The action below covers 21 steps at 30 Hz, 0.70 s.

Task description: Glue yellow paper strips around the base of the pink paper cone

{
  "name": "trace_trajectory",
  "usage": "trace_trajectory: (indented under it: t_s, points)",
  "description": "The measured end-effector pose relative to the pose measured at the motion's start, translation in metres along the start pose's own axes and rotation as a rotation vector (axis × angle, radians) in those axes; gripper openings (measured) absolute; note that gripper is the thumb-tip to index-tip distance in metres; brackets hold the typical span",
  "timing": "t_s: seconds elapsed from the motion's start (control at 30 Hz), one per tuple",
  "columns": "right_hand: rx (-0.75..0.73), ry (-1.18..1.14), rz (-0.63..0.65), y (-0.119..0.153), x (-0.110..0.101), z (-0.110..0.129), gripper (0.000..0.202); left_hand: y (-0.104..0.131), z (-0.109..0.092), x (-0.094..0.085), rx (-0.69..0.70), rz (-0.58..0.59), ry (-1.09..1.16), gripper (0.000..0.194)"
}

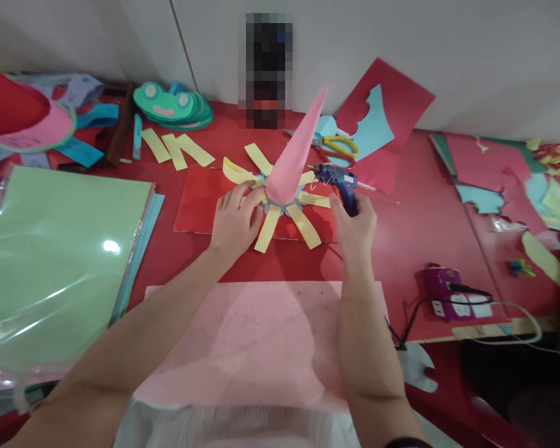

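Note:
A pink paper cone (295, 152) stands tilted to the right on a blue paper base, with yellow paper strips (304, 226) spread out around it. My left hand (238, 214) is at the left of the cone's base, its fingers bent over a yellow strip there; whether they grip it is hard to tell. On the right, my right hand (357, 224) is closed round the handle of a dark blue glue gun (336, 177), whose nozzle points left, close to the cone's side.
Yellow-handled scissors (338, 146) lie behind the glue gun. Green frog cutouts (168, 107) and loose yellow strips (193, 149) are at the back left. Plastic-wrapped green paper (70, 261) lies left. A purple power strip (443, 292) with cables sits right.

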State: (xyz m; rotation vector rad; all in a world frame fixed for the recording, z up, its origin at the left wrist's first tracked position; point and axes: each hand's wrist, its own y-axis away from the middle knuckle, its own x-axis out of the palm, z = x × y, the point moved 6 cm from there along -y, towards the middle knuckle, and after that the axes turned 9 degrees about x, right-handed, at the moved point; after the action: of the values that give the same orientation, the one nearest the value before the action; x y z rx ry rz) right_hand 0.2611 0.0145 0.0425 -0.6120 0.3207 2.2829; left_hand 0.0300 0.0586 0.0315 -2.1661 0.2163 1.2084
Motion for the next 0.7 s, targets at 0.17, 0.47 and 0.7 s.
trace_trajectory:
  t_s: [0.17, 0.47, 0.7]
  points:
    - [-0.013, -0.010, -0.003, 0.000, -0.001, 0.001, 0.029, 0.004, 0.010, -0.011, -0.030, -0.265, 0.137, 0.027]
    - [0.005, -0.014, 0.014, 0.001, 0.001, 0.001, 0.028, 0.001, 0.004, 0.015, 0.008, 0.144, 0.172, 0.027]
    - [0.003, 0.015, 0.031, 0.002, 0.002, -0.001, 0.031, 0.002, 0.001, 0.022, 0.071, 0.225, 0.045, 0.032]
